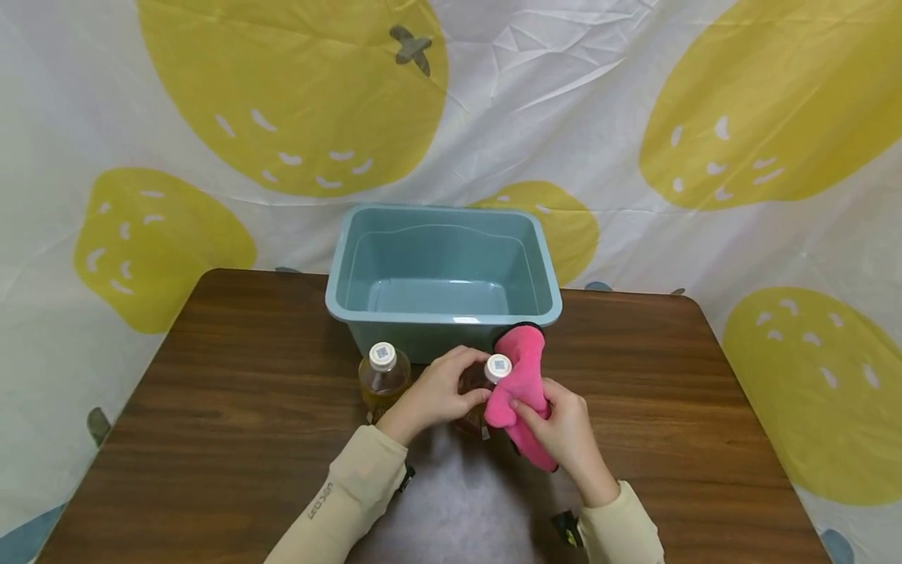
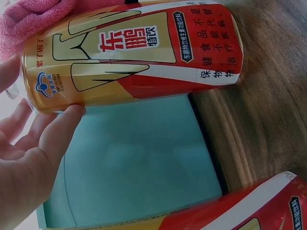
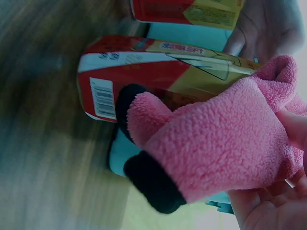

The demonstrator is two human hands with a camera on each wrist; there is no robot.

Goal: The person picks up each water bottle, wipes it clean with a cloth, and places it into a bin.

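My left hand (image 1: 442,389) holds a drink bottle (image 2: 144,52) around its upper part, thumb on the near side. This bottle has a white cap and a red and gold label with Chinese writing, and it stands upright on the table. With my right hand (image 1: 566,429) I grip a pink fleecy cloth (image 3: 216,139) with black edging. Bunched up, the cloth lies against the right side of the bottle near the cap. A second bottle (image 1: 384,381) of the same kind stands just left of my left hand, untouched.
Directly behind the bottles stands a blue-green plastic tub (image 1: 444,318), its inside bare. The dark brown wooden table (image 1: 247,376) extends to both sides. A white curtain (image 1: 550,63) with yellow fruit shapes hangs behind and beside the table.
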